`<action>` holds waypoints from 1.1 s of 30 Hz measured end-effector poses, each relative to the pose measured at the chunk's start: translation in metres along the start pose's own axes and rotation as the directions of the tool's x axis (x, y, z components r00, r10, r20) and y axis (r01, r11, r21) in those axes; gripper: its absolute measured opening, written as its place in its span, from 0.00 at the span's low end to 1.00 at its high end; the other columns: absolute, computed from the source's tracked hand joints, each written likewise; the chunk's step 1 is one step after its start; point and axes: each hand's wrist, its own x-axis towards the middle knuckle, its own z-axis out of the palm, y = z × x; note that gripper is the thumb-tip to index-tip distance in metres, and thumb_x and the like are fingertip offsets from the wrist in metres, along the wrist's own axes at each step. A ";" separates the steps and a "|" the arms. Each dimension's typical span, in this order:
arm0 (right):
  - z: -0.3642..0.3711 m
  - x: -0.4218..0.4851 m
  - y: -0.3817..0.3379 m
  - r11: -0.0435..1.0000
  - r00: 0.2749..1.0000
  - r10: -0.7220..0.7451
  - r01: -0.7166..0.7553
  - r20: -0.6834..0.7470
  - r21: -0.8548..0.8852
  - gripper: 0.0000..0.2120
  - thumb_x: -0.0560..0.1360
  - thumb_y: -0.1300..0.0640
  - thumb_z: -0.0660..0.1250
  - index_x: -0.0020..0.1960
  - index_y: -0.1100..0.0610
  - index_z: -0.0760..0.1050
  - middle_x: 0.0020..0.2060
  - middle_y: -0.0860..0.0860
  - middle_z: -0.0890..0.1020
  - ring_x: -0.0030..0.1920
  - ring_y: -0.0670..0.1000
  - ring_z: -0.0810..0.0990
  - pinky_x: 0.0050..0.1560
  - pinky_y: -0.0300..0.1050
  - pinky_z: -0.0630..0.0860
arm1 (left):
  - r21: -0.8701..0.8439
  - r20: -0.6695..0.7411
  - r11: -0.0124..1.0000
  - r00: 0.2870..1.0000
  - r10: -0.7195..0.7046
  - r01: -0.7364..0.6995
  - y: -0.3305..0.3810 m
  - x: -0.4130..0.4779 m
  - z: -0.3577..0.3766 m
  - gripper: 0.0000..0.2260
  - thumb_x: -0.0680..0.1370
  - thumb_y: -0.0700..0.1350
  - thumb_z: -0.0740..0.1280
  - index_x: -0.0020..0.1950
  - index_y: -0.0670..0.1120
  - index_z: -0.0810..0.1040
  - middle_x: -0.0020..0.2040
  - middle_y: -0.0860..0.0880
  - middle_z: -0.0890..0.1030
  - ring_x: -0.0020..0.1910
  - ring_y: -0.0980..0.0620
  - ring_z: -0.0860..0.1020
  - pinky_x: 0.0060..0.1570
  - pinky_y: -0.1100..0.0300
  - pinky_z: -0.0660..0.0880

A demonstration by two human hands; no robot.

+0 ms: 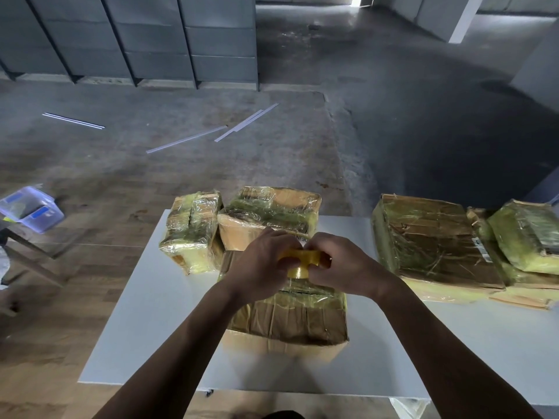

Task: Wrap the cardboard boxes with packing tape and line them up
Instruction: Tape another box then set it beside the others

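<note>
A roll of yellowish packing tape [302, 259] is held over the near cardboard box [290, 319] on the white table [157, 313]. My left hand [260, 267] grips the roll from the left and my right hand [338, 267] grips it from the right, fingers curled round it. A short strip of tape hangs down from the roll between my hands. Behind stand a small taped box [192, 231] and a larger taped box [272, 213]. At the right lie a flat taped box [432, 240] and another taped box [526, 237].
A clear plastic bin [30, 211] sits on a frame at the left. Several white strips [242, 125] lie on the concrete floor beyond the table. Grey stacked panels [151, 40] line the back wall. A plastic bag [408, 408] hangs under the table's near edge.
</note>
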 end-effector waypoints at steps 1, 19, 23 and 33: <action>-0.001 0.000 0.000 1.000 1.000 0.001 -0.001 -0.003 0.003 0.07 0.67 0.52 0.68 0.41 0.41 0.73 0.37 0.39 0.74 0.36 0.40 0.73 0.32 0.31 0.69 | -0.004 -0.003 1.000 1.000 0.004 -0.004 0.001 0.000 -0.001 0.04 0.75 0.37 0.69 0.48 0.44 0.79 0.43 0.53 0.75 0.48 0.53 0.69 0.45 0.59 0.66; 0.003 -0.005 -0.001 0.999 0.999 0.040 -0.040 -0.030 0.013 0.05 0.64 0.48 0.64 0.40 0.44 0.72 0.34 0.44 0.74 0.34 0.40 0.73 0.32 0.35 0.67 | 0.039 -0.028 0.995 0.995 0.097 -0.096 0.003 -0.002 0.001 0.04 0.74 0.35 0.69 0.48 0.42 0.80 0.42 0.53 0.74 0.45 0.55 0.68 0.45 0.72 0.61; 0.002 -0.007 -0.002 0.999 0.999 0.045 -0.045 -0.023 0.027 0.05 0.65 0.49 0.64 0.40 0.42 0.73 0.35 0.42 0.75 0.35 0.40 0.75 0.32 0.35 0.68 | 0.034 -0.038 0.993 0.993 0.116 -0.114 0.003 -0.002 0.002 0.04 0.74 0.35 0.70 0.47 0.41 0.80 0.42 0.53 0.75 0.42 0.61 0.65 0.50 0.67 0.61; 0.000 -0.010 -0.002 0.991 0.997 0.073 -0.071 -0.015 0.109 0.04 0.69 0.54 0.64 0.42 0.46 0.76 0.38 0.51 0.80 0.40 0.51 0.83 0.42 0.55 0.80 | 0.039 -0.051 0.988 0.988 0.149 -0.147 0.004 -0.004 0.004 0.02 0.74 0.35 0.69 0.45 0.40 0.79 0.40 0.51 0.75 0.40 0.62 0.65 0.51 0.62 0.59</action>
